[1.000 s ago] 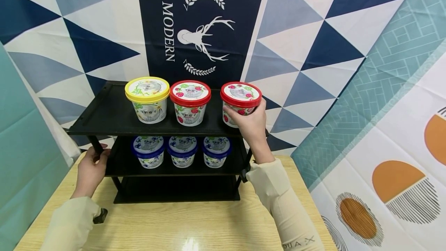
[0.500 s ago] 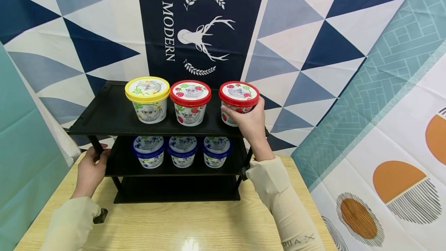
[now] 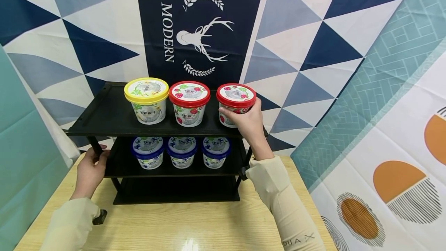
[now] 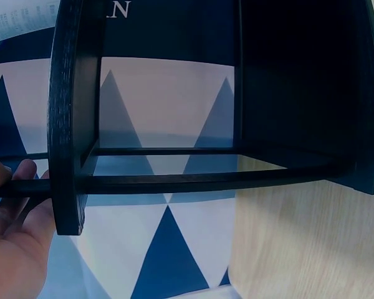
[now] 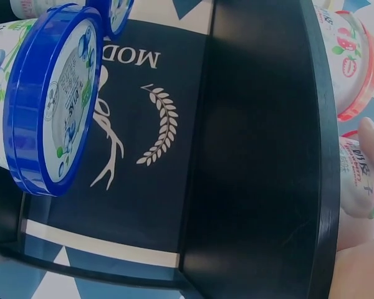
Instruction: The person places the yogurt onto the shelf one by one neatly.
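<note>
My right hand (image 3: 249, 121) grips a red-lidded tub (image 3: 236, 97) at the right end of the black rack's top shelf (image 3: 104, 115). Its thumb and fingers wrap the tub's side under the lid. Left of it on that shelf stand another red-lidded tub (image 3: 189, 104) and a yellow-lidded tub (image 3: 146, 100), these two close together. My left hand (image 3: 88, 169) holds the rack's left front post; in the left wrist view its fingers (image 4: 22, 171) curl round that bar. The right wrist view shows part of the held tub (image 5: 358, 177) at the right edge.
On the middle shelf stand three blue-lidded tubs (image 3: 216, 152) in a row. Below them lies the bottom shelf (image 3: 177, 189), on a light wooden table (image 3: 167, 224). A patterned cloth (image 3: 285, 30) hangs close behind the rack.
My right hand has shifted the held red-lidded tub slightly left along the top shelf, closer to the other red-lidded tub. The left hand stays on the post.
</note>
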Demonstrator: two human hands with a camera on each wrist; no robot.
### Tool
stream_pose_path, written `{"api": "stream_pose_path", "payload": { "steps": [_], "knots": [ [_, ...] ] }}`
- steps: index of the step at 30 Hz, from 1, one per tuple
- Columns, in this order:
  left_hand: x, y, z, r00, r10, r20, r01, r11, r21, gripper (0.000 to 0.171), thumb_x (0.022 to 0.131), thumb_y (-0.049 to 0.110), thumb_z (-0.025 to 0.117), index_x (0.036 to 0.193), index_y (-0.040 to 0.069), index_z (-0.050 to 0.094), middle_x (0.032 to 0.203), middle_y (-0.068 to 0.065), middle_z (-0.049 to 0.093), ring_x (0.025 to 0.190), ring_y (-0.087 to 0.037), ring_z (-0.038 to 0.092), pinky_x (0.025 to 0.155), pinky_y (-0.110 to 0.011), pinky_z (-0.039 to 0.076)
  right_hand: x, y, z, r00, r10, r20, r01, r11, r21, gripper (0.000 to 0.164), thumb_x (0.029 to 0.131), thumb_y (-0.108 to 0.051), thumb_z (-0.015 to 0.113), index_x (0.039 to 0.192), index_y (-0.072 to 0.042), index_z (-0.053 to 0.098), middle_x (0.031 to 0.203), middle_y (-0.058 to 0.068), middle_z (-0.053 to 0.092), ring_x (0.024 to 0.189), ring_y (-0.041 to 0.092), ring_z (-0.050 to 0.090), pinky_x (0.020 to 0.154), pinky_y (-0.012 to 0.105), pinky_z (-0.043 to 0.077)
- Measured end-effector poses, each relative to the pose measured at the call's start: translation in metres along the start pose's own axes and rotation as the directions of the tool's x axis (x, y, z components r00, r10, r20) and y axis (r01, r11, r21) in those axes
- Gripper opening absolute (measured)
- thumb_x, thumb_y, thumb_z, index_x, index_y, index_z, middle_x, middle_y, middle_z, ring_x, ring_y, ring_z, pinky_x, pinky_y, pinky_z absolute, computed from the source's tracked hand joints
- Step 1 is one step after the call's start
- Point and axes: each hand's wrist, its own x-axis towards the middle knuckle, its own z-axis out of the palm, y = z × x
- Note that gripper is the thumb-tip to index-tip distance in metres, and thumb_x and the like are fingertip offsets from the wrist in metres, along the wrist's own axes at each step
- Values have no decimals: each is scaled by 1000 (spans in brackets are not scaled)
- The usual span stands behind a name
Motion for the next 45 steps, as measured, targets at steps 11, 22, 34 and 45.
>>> {"api": "stream_pose_path", "payload": {
  "steps": [11,22,34,45],
  "knots": [
    [0,-2,0,1000,-3,5,3,1000,-11,28,98,23,43,117,7,54,92,27,49,81,22,36,69,-12,39,2,1,-3,998,11,65,-9,999,-32,99,69,-36,82,143,-18,19,142,4,35,129,19,39,107,43,36],
    [1,-2,1,1000,-5,5,5,1000,-5,27,98,22,42,117,8,54,93,23,52,81,22,35,69,-11,39,8,0,-6,991,87,104,-84,996,-31,101,68,-35,83,143,-18,18,142,3,36,128,18,39,107,43,36],
    [3,-4,2,1000,-20,21,19,1000,17,28,98,24,42,119,8,53,109,-12,62,82,21,34,68,-14,39,10,-4,-14,981,74,182,-66,996,-52,93,71,-31,82,143,-19,24,140,3,41,128,19,41,105,45,37],
    [1,-3,2,1000,9,-6,-9,1000,0,27,98,21,43,118,7,54,98,5,62,81,22,35,69,-12,39,11,-1,-16,977,32,213,-27,999,-26,86,71,-29,82,140,-22,31,136,1,46,124,19,45,103,46,39]
  ]
}}
